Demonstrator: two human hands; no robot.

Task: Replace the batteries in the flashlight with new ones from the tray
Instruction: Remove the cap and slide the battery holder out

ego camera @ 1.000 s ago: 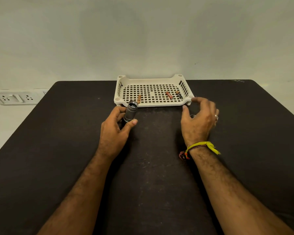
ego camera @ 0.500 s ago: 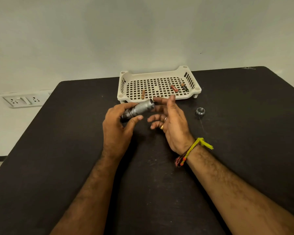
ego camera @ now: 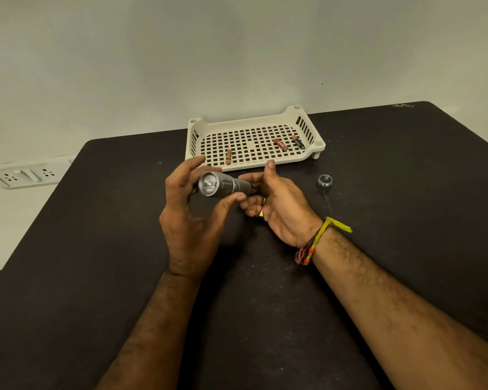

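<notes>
Your left hand (ego camera: 190, 209) pinches the flashlight (ego camera: 223, 184) between thumb and fingers, lens toward you, held above the table just in front of the tray (ego camera: 254, 161). Your right hand (ego camera: 276, 201) is cupped, palm up, at the open tail; end cap (ego camera: 325, 180) lies off to the right. You look to be tipping the old cells out, so tilt the tail down into that palm.
</notes>
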